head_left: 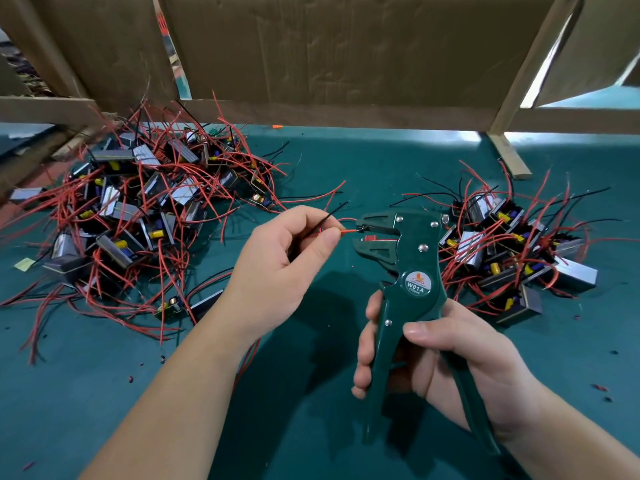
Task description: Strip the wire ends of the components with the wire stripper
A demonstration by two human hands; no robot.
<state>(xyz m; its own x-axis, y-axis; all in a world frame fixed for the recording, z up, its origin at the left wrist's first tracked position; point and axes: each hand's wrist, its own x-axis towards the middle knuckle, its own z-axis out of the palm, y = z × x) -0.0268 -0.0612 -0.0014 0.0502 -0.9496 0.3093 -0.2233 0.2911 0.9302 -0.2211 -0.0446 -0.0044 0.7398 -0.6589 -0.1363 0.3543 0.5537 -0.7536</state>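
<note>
Our left hand [287, 254] is raised over the table [311, 427], thumb and forefinger pinched together on a red wire [348, 231] close to its end. A black wire [334, 213] runs through the same pinch and sticks up and to the right past the fingertips. The short red stub points right and reaches the mouth of the wire stripper [412, 271], its tip meeting the upper jaw (whether it is already seated between the blades, we cannot tell). The jaws stand parted, with a red insert showing between them.

Our right hand [433, 362] grips the stripper by its dark green handles: the fingers curl round the left handle, the thumb lies across the front just below the pivot, and the right handle runs down through the palm. The handles are spread apart. The tool stands nearly upright, head up and mouth to the left, with a round label reading W01A on its body.

On the green table lie two heaps of components. The larger heap [138, 209] sits to the left, a tangle of red and black leads around small metal-cased boards with yellow parts. A smaller heap [512, 247] lies to the right, just behind the stripper's head. Small scraps of insulation [599, 388] dot the table near its right edge. Behind everything stands a cardboard sheet [329, 46] in a wooden frame [509, 154].
</note>
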